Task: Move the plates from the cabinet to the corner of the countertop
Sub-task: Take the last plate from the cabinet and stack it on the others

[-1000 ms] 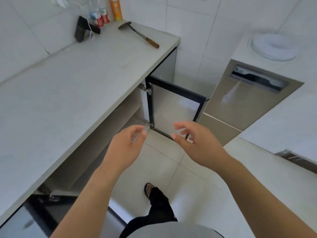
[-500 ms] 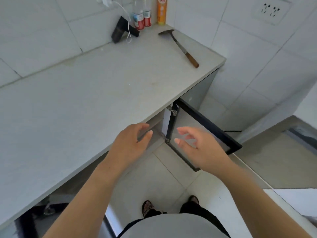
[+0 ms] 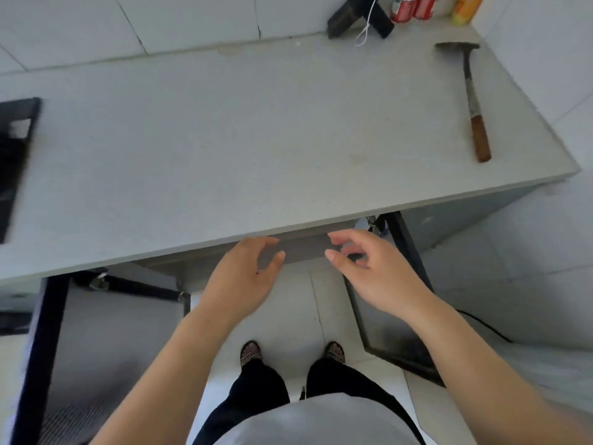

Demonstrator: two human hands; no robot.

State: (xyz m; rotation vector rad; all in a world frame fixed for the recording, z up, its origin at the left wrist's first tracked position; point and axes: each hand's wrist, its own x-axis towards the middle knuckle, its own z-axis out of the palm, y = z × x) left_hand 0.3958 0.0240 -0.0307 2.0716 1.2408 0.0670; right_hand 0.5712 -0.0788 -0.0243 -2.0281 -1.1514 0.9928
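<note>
No plates show in this frame. I look straight down at a grey countertop with its front edge just beyond my hands. My left hand and my right hand hover side by side below that edge, fingers apart, holding nothing. Under the counter the cabinet stands with both doors swung out: a black-framed door on the right and another on the left. The cabinet's inside is hidden by the countertop.
A spatula with a wooden handle lies near the counter's right end. Bottles and a black device with a white cord stand in the back right corner. A black hob edge is at the left. My feet stand on white floor tiles.
The view has swung left and downward, so the counter now lies squarely ahead. Both hands stayed empty and drew nearer to the counter's front edge.
</note>
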